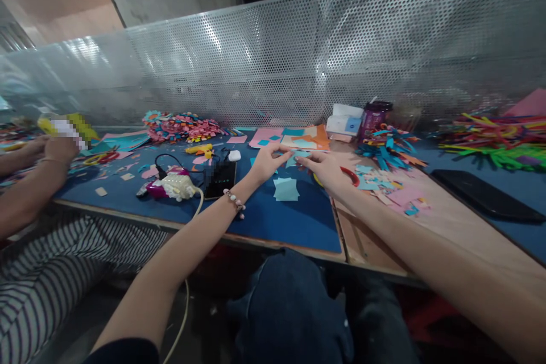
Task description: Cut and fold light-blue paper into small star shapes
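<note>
My left hand (268,162) and my right hand (325,169) reach out over the blue mat (294,219) and meet at a small light-blue paper piece (297,157), each pinching one side of it. A short stack of light-blue paper squares (285,189) lies on the mat just below the hands. Red-handled scissors (350,174) lie beside my right hand. A bead bracelet (235,202) is on my left wrist.
A phone (219,178), a white power strip (178,186), a yellow glue gun (200,150) and coloured paper sheets (305,138) lie on the mat. Cut paper strips (497,137) pile at the right. Another person's arm (25,182) rests at the left. A perforated metal screen (298,62) stands behind.
</note>
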